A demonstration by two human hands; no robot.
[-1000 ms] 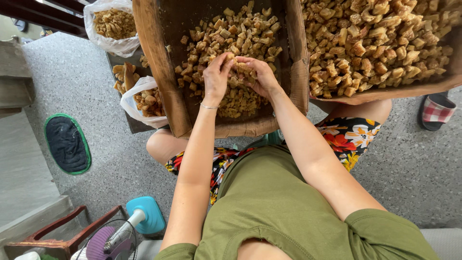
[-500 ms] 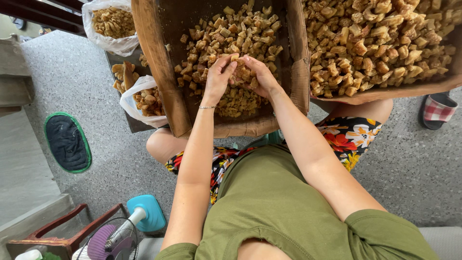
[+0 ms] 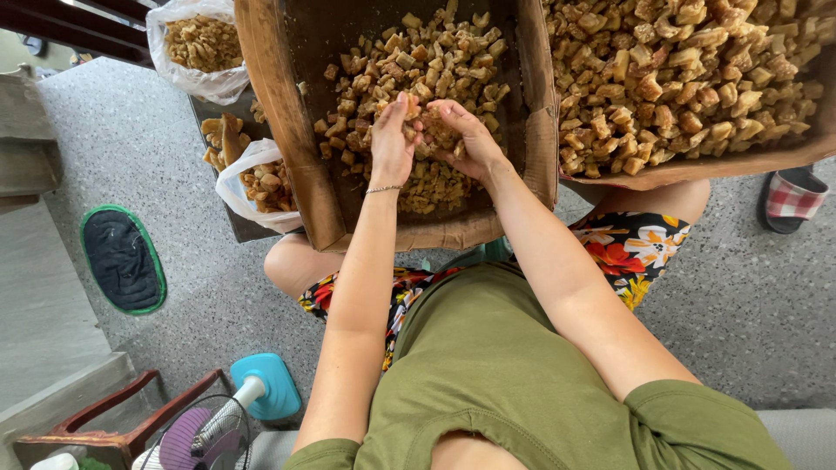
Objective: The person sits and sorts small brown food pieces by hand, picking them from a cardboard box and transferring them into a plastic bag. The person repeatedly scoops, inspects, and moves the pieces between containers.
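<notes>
Speckled grey floor point(image 3: 758, 313) runs under everything, with a small fan on a blue base point(image 3: 261, 392) and a dark oval mat point(image 3: 122, 259) down by the seated person's side. Nearest me, both forearms reach forward over a green shirt and flowered shorts into a cardboard box point(image 3: 287, 130) resting on the knees. The left hand point(image 3: 392, 144) and right hand point(image 3: 466, 139) meet in the middle of it, fingers curled together, each grip pinching the same small cluster of chunks point(image 3: 418, 130), just above the heap. It looks like sorting or picking-over work, one piece at a time; the next move would need a clean pinch to separate a single chunk. They are tan, knobbly, dry-looking. Beyond, a fuller second box point(image 3: 697, 165) and two plastic bags point(image 3: 196, 52) hold more.
</notes>
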